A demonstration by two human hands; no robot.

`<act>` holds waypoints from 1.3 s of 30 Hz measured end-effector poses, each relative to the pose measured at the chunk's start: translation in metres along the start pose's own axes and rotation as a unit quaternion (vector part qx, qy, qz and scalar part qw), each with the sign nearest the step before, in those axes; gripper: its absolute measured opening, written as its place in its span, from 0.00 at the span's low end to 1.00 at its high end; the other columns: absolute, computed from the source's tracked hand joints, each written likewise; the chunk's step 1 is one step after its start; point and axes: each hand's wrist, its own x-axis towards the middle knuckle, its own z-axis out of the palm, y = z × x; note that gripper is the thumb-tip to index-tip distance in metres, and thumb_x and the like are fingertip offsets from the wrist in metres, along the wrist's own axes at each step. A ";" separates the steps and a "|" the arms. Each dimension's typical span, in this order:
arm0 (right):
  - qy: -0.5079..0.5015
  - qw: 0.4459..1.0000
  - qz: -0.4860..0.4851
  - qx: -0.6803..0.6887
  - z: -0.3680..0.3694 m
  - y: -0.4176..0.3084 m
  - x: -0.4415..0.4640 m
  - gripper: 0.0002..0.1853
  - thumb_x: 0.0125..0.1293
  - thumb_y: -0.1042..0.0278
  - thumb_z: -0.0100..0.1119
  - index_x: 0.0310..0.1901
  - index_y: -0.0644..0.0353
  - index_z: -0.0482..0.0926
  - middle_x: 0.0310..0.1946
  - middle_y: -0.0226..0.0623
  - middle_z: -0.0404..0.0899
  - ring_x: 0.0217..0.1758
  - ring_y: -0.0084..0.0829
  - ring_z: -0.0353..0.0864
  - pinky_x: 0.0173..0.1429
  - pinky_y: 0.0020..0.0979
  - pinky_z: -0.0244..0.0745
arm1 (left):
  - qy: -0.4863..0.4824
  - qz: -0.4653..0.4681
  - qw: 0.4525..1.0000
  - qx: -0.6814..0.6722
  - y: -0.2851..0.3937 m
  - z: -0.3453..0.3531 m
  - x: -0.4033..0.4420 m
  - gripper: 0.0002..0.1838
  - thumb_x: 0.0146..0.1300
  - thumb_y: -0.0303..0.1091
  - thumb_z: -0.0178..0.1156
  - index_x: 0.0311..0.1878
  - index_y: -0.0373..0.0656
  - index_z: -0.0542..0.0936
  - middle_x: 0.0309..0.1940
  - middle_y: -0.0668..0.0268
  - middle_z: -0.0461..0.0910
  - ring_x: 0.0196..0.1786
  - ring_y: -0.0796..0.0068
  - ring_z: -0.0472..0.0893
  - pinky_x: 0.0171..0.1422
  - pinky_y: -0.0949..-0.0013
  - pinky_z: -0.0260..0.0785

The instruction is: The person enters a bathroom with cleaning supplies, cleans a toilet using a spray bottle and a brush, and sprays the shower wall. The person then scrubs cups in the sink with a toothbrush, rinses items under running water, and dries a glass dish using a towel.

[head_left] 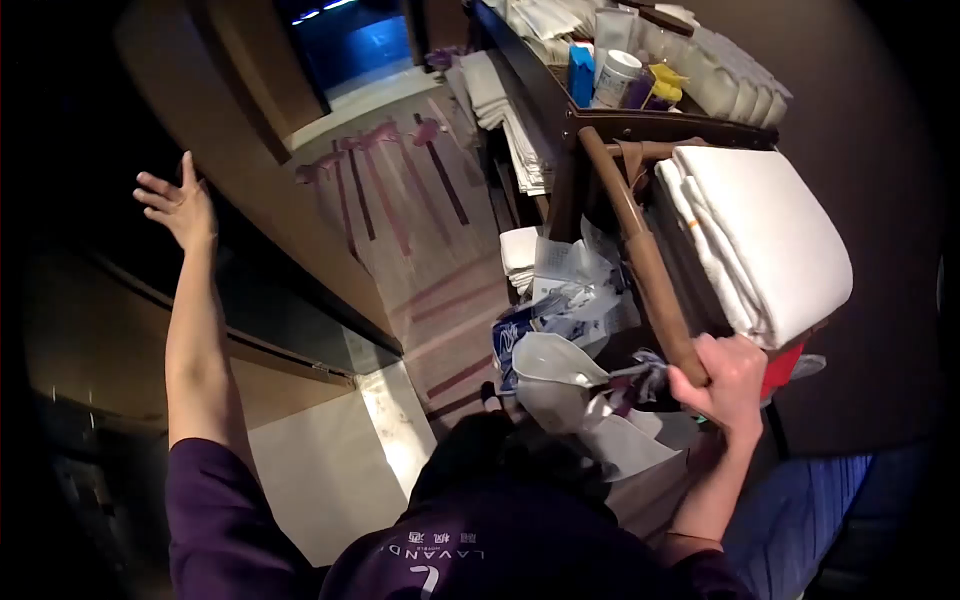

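My right hand (728, 383) is wrapped round the lower end of a brown cart handle (650, 270). Beside that handle, folded white linen (770, 235) rests on the cart. Below it hang a pale plastic container (555, 375) and crumpled clear plastic wrapping (590, 270), close to my right hand. My left hand (178, 200) is raised at the far left, fingers spread and holding nothing. It is nearest the dark door (240, 220); whether it touches the surface I cannot tell.
The cart's top tray (670, 124) carries a white tub (615, 78), a blue box (581, 75) and several pale bottles (735, 85). White towels (505, 120) stack on its side. A patterned carpet (400, 200) runs ahead, and a pale tiled floor (325, 460) lies left.
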 end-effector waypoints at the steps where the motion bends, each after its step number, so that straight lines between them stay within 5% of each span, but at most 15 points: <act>1: -0.010 1.000 0.012 0.007 0.002 0.001 0.001 0.19 0.40 0.55 0.65 0.16 0.57 0.65 0.10 0.37 0.64 0.15 0.39 0.66 0.23 0.36 0.60 | -0.004 0.010 1.000 -0.001 0.001 0.022 0.006 0.28 0.67 0.48 0.46 0.69 0.70 0.50 0.66 0.32 0.27 0.66 0.22 0.37 0.65 0.33 0.44; 3: -0.031 0.996 0.077 0.009 -0.003 -0.002 0.005 0.13 0.41 0.63 0.59 0.16 0.59 0.66 0.12 0.40 0.63 0.18 0.41 0.64 0.26 0.38 0.59 | -0.104 -0.014 0.988 0.111 0.011 0.063 0.018 0.29 0.67 0.49 0.46 0.69 0.71 0.49 0.65 0.30 0.27 0.65 0.20 0.37 0.64 0.32 0.45; 4: -0.034 0.995 0.096 -0.008 -0.004 -0.001 0.004 0.10 0.43 0.66 0.56 0.16 0.60 0.66 0.13 0.40 0.62 0.20 0.41 0.64 0.28 0.38 0.59 | 0.033 0.027 0.999 0.004 0.008 0.088 0.020 0.30 0.66 0.51 0.46 0.69 0.71 0.48 0.65 0.29 0.29 0.64 0.19 0.41 0.61 0.31 0.50; 8: -0.025 0.977 0.206 -0.045 0.002 -0.005 -0.005 0.05 0.50 0.74 0.46 0.20 0.63 0.68 0.20 0.42 0.63 0.30 0.42 0.64 0.35 0.37 0.60 | -0.022 0.032 0.988 0.149 0.021 0.172 0.046 0.30 0.64 0.56 0.48 0.67 0.76 0.52 0.64 0.28 0.41 0.61 0.21 0.52 0.55 0.36 0.61; 10: 0.048 0.938 0.343 0.023 0.015 -0.006 -0.017 0.16 0.62 0.61 0.41 0.22 0.63 0.66 0.22 0.37 0.61 0.30 0.34 0.62 0.36 0.32 0.58 | 0.011 0.032 0.988 0.148 0.024 0.222 0.066 0.29 0.63 0.56 0.49 0.66 0.79 0.54 0.64 0.31 0.45 0.60 0.24 0.56 0.52 0.39 0.64; 12: 0.097 0.902 0.417 0.061 0.019 -0.003 -0.024 0.25 0.70 0.48 0.35 0.24 0.62 0.66 0.21 0.29 0.61 0.26 0.23 0.60 0.32 0.27 0.56 | 0.040 0.033 0.993 0.103 0.030 0.259 0.083 0.27 0.62 0.56 0.51 0.64 0.81 0.56 0.65 0.34 0.48 0.60 0.29 0.58 0.50 0.42 0.65; 16: 0.135 0.826 0.547 0.030 0.016 -0.004 -0.016 0.26 0.72 0.50 0.35 0.20 0.60 0.65 0.15 0.26 0.61 0.20 0.18 0.59 0.26 0.24 0.54 | 0.093 0.054 0.987 -0.115 0.044 0.278 0.099 0.22 0.61 0.51 0.54 0.59 0.76 0.68 0.63 0.43 0.56 0.63 0.39 0.60 0.56 0.44 0.61; 19: 0.103 0.773 0.625 -0.046 0.016 -0.017 0.030 0.25 0.72 0.53 0.38 0.22 0.63 0.67 0.17 0.27 0.63 0.22 0.19 0.61 0.28 0.25 0.58 | 0.203 0.105 0.902 -0.366 0.099 0.265 0.110 0.20 0.62 0.44 0.54 0.58 0.55 0.73 0.62 0.48 0.61 0.65 0.50 0.59 0.68 0.46 0.49; 22: 0.191 0.784 0.565 -0.174 0.057 -0.031 0.087 0.22 0.71 0.52 0.40 0.39 0.65 0.74 0.30 0.35 0.75 0.34 0.24 0.72 0.41 0.25 0.67 | 0.095 0.160 0.821 -0.539 0.175 0.266 0.119 0.20 0.61 0.39 0.54 0.57 0.47 0.72 0.64 0.55 0.61 0.67 0.51 0.56 0.71 0.48 0.43; 24: 0.156 0.766 0.564 -0.265 0.115 -0.062 0.181 0.22 0.71 0.54 0.36 0.41 0.66 0.75 0.36 0.42 0.78 0.41 0.39 0.77 0.50 0.34 0.68 | 0.033 0.171 0.743 -0.647 0.240 0.264 0.128 0.20 0.59 0.32 0.54 0.56 0.45 0.72 0.64 0.58 0.61 0.68 0.53 0.54 0.72 0.50 0.42; 25: 0.127 0.773 0.552 -0.287 0.140 -0.050 0.187 0.19 0.69 0.56 0.37 0.40 0.62 0.76 0.35 0.39 0.79 0.41 0.40 0.77 0.48 0.36 0.68 | 0.012 0.174 0.704 -0.689 0.274 0.258 0.139 0.20 0.58 0.29 0.54 0.56 0.44 0.72 0.64 0.58 0.61 0.69 0.54 0.54 0.72 0.52 0.42; 27: 0.074 0.665 0.476 -0.571 0.177 -0.021 0.165 0.14 0.64 0.61 0.42 0.36 0.57 0.78 0.31 0.34 0.79 0.37 0.37 0.77 0.43 0.35 0.69 | -0.011 0.191 0.625 -0.756 0.338 0.244 0.166 0.22 0.55 0.25 0.55 0.56 0.46 0.72 0.64 0.59 0.61 0.70 0.54 0.53 0.72 0.54 0.42; 29: 0.087 0.676 0.384 -0.624 0.175 -0.007 0.139 0.11 0.59 0.64 0.44 0.32 0.53 0.79 0.26 0.32 0.78 0.32 0.34 0.77 0.38 0.35 0.70 | -0.003 0.238 0.574 -0.783 0.396 0.228 0.198 0.23 0.53 0.25 0.56 0.55 0.49 0.73 0.65 0.60 0.60 0.71 0.55 0.52 0.72 0.54 0.42; 32: 0.124 0.695 0.310 -0.637 0.173 0.008 0.116 0.11 0.57 0.64 0.45 0.31 0.57 0.79 0.26 0.35 0.78 0.31 0.38 0.77 0.37 0.37 0.71 | 0.043 0.253 0.549 -0.796 0.464 0.221 0.240 0.22 0.54 0.25 0.56 0.55 0.46 0.71 0.65 0.58 0.59 0.71 0.55 0.51 0.73 0.54 0.41; 39: 0.093 0.734 0.422 -0.523 0.170 0.011 0.052 0.17 0.66 0.61 0.36 0.44 0.61 0.74 0.41 0.44 0.76 0.44 0.46 0.71 0.51 0.40 0.65 | 0.119 0.199 0.593 -0.771 0.549 0.300 0.371 0.22 0.54 0.27 0.57 0.55 0.47 0.71 0.61 0.58 0.62 0.68 0.53 0.56 0.68 0.51 0.49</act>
